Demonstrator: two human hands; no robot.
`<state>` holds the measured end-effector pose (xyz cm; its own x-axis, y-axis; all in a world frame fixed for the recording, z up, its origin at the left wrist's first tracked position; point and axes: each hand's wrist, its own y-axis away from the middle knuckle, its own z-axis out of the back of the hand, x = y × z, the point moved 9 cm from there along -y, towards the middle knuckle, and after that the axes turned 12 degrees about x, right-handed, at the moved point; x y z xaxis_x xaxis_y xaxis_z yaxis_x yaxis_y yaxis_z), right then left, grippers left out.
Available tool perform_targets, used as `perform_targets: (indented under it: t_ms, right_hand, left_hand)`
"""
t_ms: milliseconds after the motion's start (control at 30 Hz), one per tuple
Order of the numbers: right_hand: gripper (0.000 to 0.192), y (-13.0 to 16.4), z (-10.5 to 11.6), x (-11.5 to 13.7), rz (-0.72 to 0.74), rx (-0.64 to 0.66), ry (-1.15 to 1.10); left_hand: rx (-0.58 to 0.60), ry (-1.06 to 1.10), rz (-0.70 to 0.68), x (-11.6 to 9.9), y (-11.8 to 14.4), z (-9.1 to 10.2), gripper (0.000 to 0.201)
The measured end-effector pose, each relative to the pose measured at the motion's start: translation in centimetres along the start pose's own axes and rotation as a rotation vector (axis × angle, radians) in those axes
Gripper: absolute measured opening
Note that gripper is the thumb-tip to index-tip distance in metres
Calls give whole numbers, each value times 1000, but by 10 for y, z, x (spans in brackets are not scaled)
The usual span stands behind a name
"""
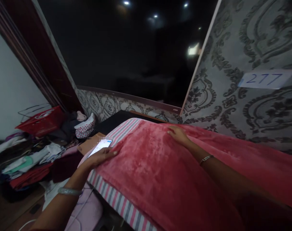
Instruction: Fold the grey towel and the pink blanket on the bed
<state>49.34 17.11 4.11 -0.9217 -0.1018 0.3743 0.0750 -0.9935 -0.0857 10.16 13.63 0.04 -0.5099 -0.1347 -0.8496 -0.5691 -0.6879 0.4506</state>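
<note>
A fluffy pink-red blanket (160, 173) lies spread over a striped pink, grey and white sheet (119, 200) on a raised surface. My left hand (101, 156) rests flat on the blanket's left edge, fingers stretched out, just below a lit phone (100, 147). My right hand (178, 134) lies flat, palm down, on the blanket near its far edge by the wall. A bangle sits on my left wrist and a thin bracelet on my right. Neither hand grips anything.
A pile of clothes (32, 160) and a red basket (41, 121) fill the floor at left. A large dark screen (126, 51) hangs on the patterned wall (244, 106). A paper label reading 277 (265, 79) is stuck at right.
</note>
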Motion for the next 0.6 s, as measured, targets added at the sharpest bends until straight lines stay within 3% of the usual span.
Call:
perform_targets:
  t_ms: [200,300,467,600]
  right_hand:
    - [29,-66,-22,31,-41,54,37]
    - [36,-90,-33,44,-123,91,59]
    - [32,-99,-46,59,-181,161,116]
    - [41,-100,-34,53,-203,30,146]
  left_hand:
    - [12,77,-14,6,-1,-6,68]
    - [29,78,-6,9,-2,-5,70]
    - [-103,-41,45,10,5,10,72]
    - [-134,-124,28,13,2,12,63]
